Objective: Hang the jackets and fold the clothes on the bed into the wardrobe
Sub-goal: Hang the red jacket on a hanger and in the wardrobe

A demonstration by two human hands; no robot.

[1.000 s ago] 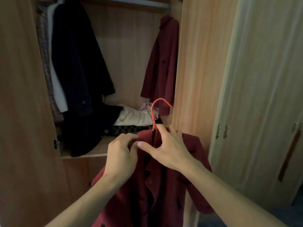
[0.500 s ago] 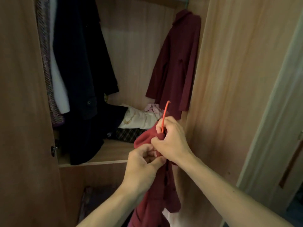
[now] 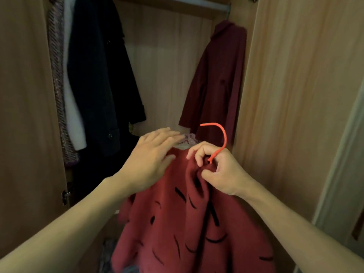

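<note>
In front of you, the open wardrobe [image 3: 167,66] fills the view, left door [image 3: 23,115] and right door [image 3: 295,95] swung out on either side. Rail [image 3: 197,2] runs across the top edge. A black coat [image 3: 98,75] hangs at the left, with a white garment [image 3: 72,115] and a tweed one [image 3: 57,75] packed against its left side, tight to the wardrobe's edge. A maroon coat [image 3: 220,85] hangs at the far right, against the side panel. Between the two coats a wide stretch of bare back panel and rail shows: open room.

The red jacket [image 3: 187,223], marked with black dashes, hangs low centre, below the rail and in front of the shelf edge, not in the wardrobe yet. Your left hand [image 3: 151,160] lies flat on its left shoulder, fingers straight and spread. Your right hand [image 3: 220,170] pinches the jacket neck, fingers curled round the bunched cloth. The orange hanger hook [image 3: 222,134] rises from that fist, tip pointing left, free of the rail and just in front of the maroon coat's hem.
</note>
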